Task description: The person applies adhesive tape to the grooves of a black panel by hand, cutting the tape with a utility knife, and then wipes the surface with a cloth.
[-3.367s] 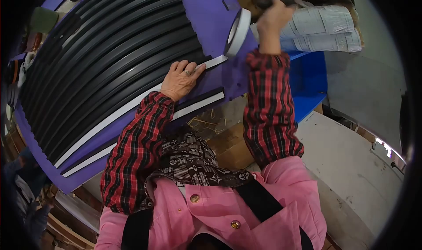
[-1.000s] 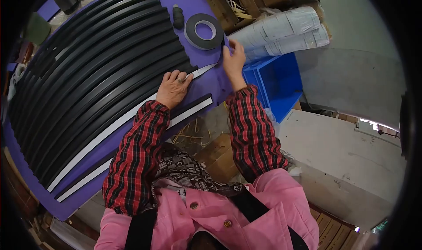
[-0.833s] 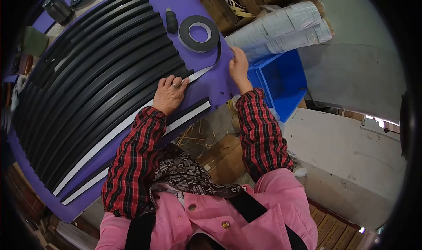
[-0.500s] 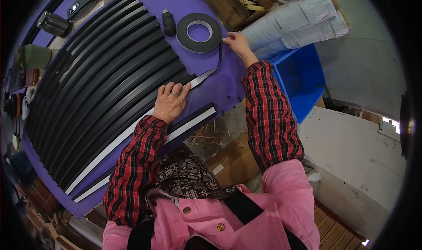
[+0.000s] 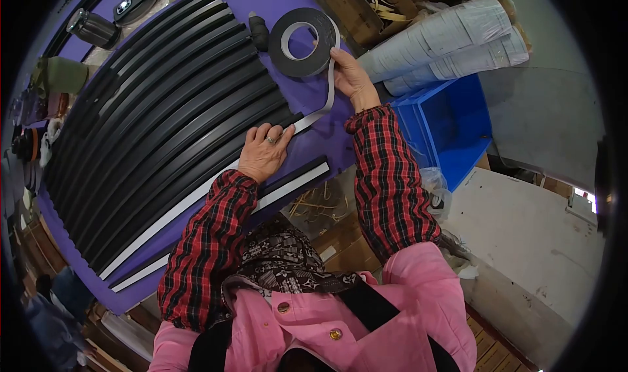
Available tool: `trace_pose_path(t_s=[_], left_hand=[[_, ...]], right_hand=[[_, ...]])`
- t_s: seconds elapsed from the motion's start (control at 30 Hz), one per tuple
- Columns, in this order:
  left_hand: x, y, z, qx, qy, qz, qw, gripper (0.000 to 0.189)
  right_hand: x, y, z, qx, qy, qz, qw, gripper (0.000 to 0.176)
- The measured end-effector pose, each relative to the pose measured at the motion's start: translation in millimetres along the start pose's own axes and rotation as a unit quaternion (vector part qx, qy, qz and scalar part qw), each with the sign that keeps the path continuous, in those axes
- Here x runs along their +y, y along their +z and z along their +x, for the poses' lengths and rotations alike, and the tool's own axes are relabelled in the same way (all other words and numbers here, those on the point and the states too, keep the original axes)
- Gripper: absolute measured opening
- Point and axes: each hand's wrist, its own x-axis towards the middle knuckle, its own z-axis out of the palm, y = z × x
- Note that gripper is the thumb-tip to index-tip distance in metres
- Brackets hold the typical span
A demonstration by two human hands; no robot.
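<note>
A row of long black strips (image 5: 186, 104) lies side by side on the purple table. At the end of the nearest strip in the row, my left hand (image 5: 263, 155) presses the white-faced tape (image 5: 317, 115) down, fingers curled and thumb on it. The tape runs in a curve up to a black tape roll (image 5: 304, 69). My right hand (image 5: 353, 79) grips that roll's edge, thumb on the rim and a fingertip showing through its hole. Below my left hand, a separate black strip (image 5: 297, 186) with a white band lies partly hidden by my sleeve.
A dark wrapped bundle (image 5: 259, 33) lies left of the roll. To the right are plastic-wrapped white rolls (image 5: 451, 35) and a blue bin (image 5: 461, 120). A jar (image 5: 93, 28) stands at the far left of the purple table (image 5: 134, 299). Another person (image 5: 52, 329) shows at lower left.
My right hand has moved from beside the roll onto its edge and now grips it. The tape between roll and strip hangs in a wider curve. My left hand stays at the strip's end.
</note>
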Motion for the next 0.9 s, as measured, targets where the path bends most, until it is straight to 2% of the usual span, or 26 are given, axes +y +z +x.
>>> trace_pose_path(t_s=[0.03, 0.07, 0.13, 0.17, 0.23, 0.27, 0.33, 0.37, 0.4, 0.43, 0.47, 0.53, 0.57, 0.63, 0.67, 0.7, 0.77, 0.8, 0.83, 0.87, 0.9], left_hand=[[1, -2, -1, -0.004, -0.004, 0.000, 1.000, 0.048], [0, -4, 0, -0.005, -0.001, -0.004, 1.000, 0.047], [0, -3, 0, -0.007, -0.003, -0.009, 1.000, 0.046], [-1, -1, 0, 0.000, 0.000, -0.004, 1.000, 0.046], [-2, 1, 0, 0.006, -0.004, -0.001, 1.000, 0.046], [-2, 1, -1, 0.007, 0.000, 0.001, 1.000, 0.046], [-2, -2, 0, 0.008, 0.004, 0.006, 1.000, 0.043], [1, -1, 0, 0.007, -0.002, 0.001, 1.000, 0.043], [2, 0, 1, 0.019, 0.005, -0.014, 1.000, 0.040], [-3, -1, 1, 0.030, 0.005, -0.021, 0.999, 0.038], [-5, 0, 0, 0.050, 0.006, -0.038, 0.998, 0.034], [-2, -1, -4, 0.072, -0.003, -0.103, 0.992, 0.031], [-10, -5, -7, 0.086, -0.004, -0.155, 0.984, 0.031], [-19, -44, -36, 0.188, -0.072, -0.181, 0.963, 0.022], [-33, -54, -57, 0.193, -0.124, -0.179, 0.957, 0.021], [-50, -64, -91, 0.196, -0.202, -0.107, 0.953, 0.021], [-72, -75, -153, 0.193, -0.336, 0.065, 0.920, 0.019], [-76, -79, -173, 0.161, -0.366, 0.108, 0.910, 0.018], [-73, -84, -186, 0.115, -0.384, 0.128, 0.907, 0.017], [-78, -78, -207, 0.073, -0.403, 0.136, 0.902, 0.015], [-78, -69, -214, 0.073, -0.385, 0.131, 0.910, 0.013]], right_hand=[[7, 15, -2, -0.004, -0.047, -0.005, 0.999, 0.018], [16, 16, 2, -0.003, -0.042, -0.003, 0.999, 0.018], [25, 25, 12, -0.124, -0.088, -0.138, 0.979, 0.025], [24, 26, 12, -0.127, -0.107, -0.138, 0.976, 0.025], [4, 43, 1, 0.035, -0.289, -0.196, 0.937, 0.018], [-28, 44, -7, 0.005, -0.347, 0.004, 0.938, 0.019], [-95, 57, -61, 0.020, -0.437, 0.121, 0.891, 0.035], [-119, 68, -81, 0.065, -0.519, 0.049, 0.851, 0.037], [-141, 62, -98, 0.001, -0.537, 0.009, 0.843, 0.038], [-150, 67, -109, 0.019, -0.545, -0.068, 0.835, 0.036], [-146, 78, -114, 0.025, -0.543, -0.135, 0.828, 0.034], [-116, 75, -120, 0.117, -0.540, -0.363, 0.750, 0.032], [-105, 61, -120, 0.089, -0.484, -0.313, 0.812, 0.037], [-68, 60, -126, 0.000, -0.380, -0.209, 0.901, 0.037], [-55, 64, -124, -0.050, -0.307, -0.162, 0.937, 0.036], [-36, 74, -125, -0.091, -0.234, -0.120, 0.961, 0.036], [-7, 71, -115, -0.131, -0.162, -0.020, 0.978, 0.033], [5, 61, -104, -0.160, -0.128, 0.043, 0.978, 0.033], [15, 60, -96, -0.141, -0.120, 0.068, 0.980, 0.035], [39, 71, -87, -0.133, -0.130, 0.029, 0.982, 0.036], [59, 80, -76, -0.126, -0.139, -0.009, 0.982, 0.036]])
